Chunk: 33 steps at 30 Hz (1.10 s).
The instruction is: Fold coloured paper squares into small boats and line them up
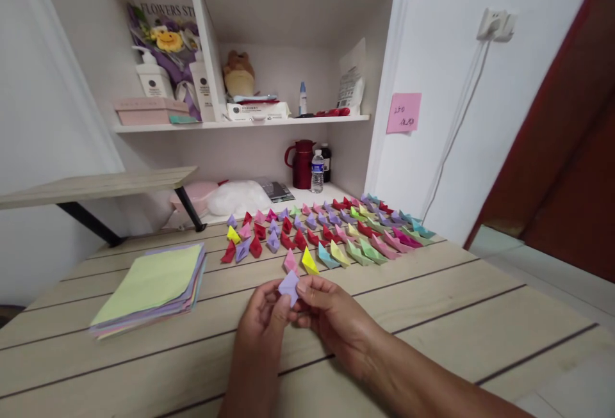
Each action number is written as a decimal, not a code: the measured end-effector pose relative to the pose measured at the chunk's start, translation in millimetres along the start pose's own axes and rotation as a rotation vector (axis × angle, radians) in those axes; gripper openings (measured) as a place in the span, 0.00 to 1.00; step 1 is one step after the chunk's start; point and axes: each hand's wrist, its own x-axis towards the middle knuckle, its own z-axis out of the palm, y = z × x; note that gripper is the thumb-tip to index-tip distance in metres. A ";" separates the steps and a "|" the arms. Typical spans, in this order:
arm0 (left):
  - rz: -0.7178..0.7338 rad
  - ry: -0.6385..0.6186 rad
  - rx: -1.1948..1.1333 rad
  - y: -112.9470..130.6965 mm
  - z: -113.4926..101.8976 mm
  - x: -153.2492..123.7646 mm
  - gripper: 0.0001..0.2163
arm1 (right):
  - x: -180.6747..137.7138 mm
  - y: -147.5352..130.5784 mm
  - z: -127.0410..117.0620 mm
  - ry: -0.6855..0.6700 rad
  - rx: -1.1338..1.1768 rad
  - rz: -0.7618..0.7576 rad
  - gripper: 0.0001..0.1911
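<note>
A small folded square of lilac paper (289,286) is pinched between both hands, above the front part of the wooden table (432,315). My left hand (265,310) grips its left and lower edge, thumb on the near face. My right hand (331,312) has its thumb on the right corner, with the other fingers curled behind and below. Just beyond the hands stand a pink paper boat (290,262) and a yellow paper boat (309,262). Several rows of folded boats in red, purple, green and blue stretch behind them.
A stack of coloured paper sheets (148,283) lies at the left, pale green on top. Behind it stands a small raised shelf (106,186) on black legs. A red jug (302,165) and a water bottle (317,173) stand at the back, under white shelving (250,122).
</note>
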 end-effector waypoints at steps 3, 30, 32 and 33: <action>-0.053 0.025 -0.009 6.0 -7.6 4.2 0.14 | -5.7 6.7 -0.5 -0.019 -0.041 -0.005 0.20; -0.136 -0.036 -0.011 10.4 -24.8 2.2 0.14 | -1.9 4.0 -3.9 -0.146 -0.635 -0.302 0.19; -0.058 0.029 0.088 13.7 -26.1 3.8 0.13 | 0.2 4.1 -6.2 -0.110 -0.677 -0.358 0.15; -0.023 0.044 0.131 15.4 -26.3 4.3 0.12 | 0.5 4.2 -6.4 -0.096 -0.690 -0.386 0.13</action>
